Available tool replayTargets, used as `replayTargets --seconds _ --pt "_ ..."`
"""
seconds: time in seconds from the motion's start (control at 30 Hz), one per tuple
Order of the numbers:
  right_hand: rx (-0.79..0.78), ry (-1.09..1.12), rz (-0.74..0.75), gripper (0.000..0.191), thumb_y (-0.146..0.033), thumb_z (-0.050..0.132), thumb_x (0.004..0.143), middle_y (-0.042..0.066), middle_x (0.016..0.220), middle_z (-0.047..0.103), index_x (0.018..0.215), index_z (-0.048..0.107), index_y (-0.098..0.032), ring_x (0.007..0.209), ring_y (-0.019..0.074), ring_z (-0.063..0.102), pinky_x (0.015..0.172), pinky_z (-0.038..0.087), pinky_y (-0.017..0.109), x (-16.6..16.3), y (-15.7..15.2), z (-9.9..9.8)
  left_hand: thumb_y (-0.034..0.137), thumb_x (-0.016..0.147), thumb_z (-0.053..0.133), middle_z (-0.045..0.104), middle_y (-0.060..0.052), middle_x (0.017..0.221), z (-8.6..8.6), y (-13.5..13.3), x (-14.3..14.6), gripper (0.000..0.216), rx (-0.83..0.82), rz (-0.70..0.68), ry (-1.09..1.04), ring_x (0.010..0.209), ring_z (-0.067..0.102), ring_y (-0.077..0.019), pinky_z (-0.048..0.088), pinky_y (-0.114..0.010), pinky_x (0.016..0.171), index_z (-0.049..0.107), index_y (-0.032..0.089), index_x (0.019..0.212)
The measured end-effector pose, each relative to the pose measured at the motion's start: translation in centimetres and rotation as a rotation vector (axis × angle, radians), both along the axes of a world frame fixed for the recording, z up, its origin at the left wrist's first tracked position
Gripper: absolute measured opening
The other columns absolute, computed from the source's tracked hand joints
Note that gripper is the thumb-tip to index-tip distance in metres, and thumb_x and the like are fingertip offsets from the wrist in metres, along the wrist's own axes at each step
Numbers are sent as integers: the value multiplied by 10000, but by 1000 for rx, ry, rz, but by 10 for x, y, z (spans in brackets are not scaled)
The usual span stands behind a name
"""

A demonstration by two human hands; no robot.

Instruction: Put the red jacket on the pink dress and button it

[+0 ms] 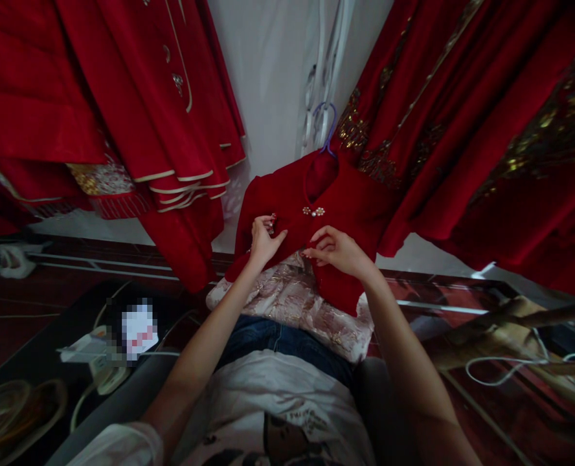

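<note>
A red jacket (348, 200) hangs from a purple hanger (330, 133), with its lower part spread over a pale pink embroidered cloth (287, 294) on my lap. A pearl-and-gold flower clasp (313, 212) sits below the jacket's neckline. My left hand (265, 243) rests against the left side of the jacket, thumb spread away from the fingers. Small red, shiny bits show at its fingertips. My right hand (338, 251) is over the jacket's front edge, its thumb and fingertips drawn together in a pinch. Whatever lies between those fingertips is too small to make out.
Red garments with pale piping (171, 129) hang at left; red garments with gold sequins (462, 129) hang at right. A dark stool (39, 343) at lower left bears a power strip (105, 369), cables and a round clear container (20, 414). A white cable (506, 369) loops at right.
</note>
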State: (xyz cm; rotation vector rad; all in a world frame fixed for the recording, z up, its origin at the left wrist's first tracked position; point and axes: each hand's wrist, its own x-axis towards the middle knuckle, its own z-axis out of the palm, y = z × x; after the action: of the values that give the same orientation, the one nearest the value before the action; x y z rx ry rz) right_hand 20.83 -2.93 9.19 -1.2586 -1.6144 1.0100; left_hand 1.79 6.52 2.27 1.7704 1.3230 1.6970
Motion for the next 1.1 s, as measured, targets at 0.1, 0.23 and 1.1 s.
replayTargets --seconds 0.1,0.23,1.1 --pt "40 30 46 321 -368 765 685 11 716 656 877 568 -201 637 146 649 583 581 292 1 1 2 212 683 740 613 -31 952 -6 14 -4 343 -77 -121 -88 808 581 -128 488 -285 794 521 190 947" --pt "278 -32 -39 219 -319 718 738 37 833 687 894 633 -191 766 151 664 727 568 304 -13 14 0 176 662 732 652 -15 852 -3 17 -4 273 -161 -213 -233 767 620 -115 500 -261 768 581 170 889" --pt "525 -216 -271 151 -225 554 862 52 935 709 949 674 -200 803 156 669 793 536 285 -65 81 -33 261 761 668 729 -64 929 10 22 -27 166 -71 -384 -59 809 677 -143 534 -297 812 694 170 897"
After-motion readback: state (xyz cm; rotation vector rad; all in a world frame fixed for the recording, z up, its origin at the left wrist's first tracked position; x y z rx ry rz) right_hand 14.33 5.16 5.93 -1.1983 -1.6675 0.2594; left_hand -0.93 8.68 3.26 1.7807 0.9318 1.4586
